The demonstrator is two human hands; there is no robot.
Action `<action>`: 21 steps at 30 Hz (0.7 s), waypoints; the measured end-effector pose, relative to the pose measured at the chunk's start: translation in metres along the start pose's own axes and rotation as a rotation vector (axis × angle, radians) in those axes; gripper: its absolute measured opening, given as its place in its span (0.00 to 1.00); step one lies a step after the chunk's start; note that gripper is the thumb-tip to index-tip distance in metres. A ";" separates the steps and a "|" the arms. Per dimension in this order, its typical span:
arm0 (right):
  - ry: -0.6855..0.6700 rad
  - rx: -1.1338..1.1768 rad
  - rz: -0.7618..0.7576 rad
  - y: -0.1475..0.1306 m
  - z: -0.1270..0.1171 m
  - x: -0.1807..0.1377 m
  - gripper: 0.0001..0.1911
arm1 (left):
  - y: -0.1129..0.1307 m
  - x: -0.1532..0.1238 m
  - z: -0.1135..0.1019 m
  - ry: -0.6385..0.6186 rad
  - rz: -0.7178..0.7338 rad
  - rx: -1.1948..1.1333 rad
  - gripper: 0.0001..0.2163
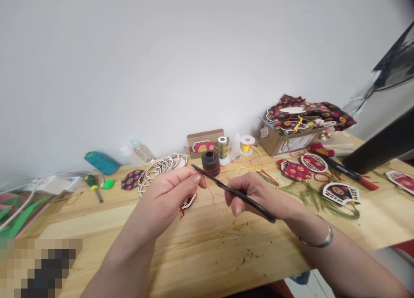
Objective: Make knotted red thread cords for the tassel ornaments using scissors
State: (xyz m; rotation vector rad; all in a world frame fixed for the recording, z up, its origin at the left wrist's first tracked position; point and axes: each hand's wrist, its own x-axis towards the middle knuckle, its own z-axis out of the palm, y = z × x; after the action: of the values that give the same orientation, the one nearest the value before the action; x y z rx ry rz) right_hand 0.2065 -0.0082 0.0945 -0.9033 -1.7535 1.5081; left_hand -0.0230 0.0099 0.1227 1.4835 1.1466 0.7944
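Note:
My left hand [171, 192] is closed, its thumb and fingertips pinched on red thread at the scissors' tip. Below its palm shows the edge of a dark patterned ornament [190, 201] with a pale rim; I cannot tell whether the hand holds it. A red cord end [182, 211] hangs there. My right hand [255, 194] grips black scissors [237, 194], their blades pointing left to the left fingertips. The blades look nearly closed. Thin red thread [213, 198] trails between the hands. Just behind stands a dark thread cone [211, 162].
Behind are a green thread spool [222, 148], a yellow cord spool [246, 145] and pale cut-out frames [161, 168]. Ornaments with green tassels [296, 169] lie right, before a cardboard box [287, 142]. A screwdriver [93, 188] lies left. Dark scraps [247, 250] dot the wooden table [187, 255].

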 end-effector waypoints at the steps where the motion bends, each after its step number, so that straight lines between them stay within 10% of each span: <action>1: 0.000 0.002 -0.002 0.000 0.000 0.000 0.21 | 0.000 0.000 0.000 -0.001 0.003 -0.002 0.11; 13: 0.000 0.087 -0.056 -0.004 -0.007 -0.008 0.21 | 0.017 0.010 0.005 0.255 0.187 -0.250 0.07; 21: -0.047 0.070 -0.059 -0.002 -0.004 -0.005 0.23 | 0.013 0.010 0.024 0.077 0.105 -0.331 0.08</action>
State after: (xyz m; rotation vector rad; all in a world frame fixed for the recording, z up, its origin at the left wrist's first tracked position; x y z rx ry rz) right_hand 0.2124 -0.0098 0.0968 -0.7811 -1.7341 1.5538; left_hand 0.0055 0.0110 0.1283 1.2519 0.9442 1.0667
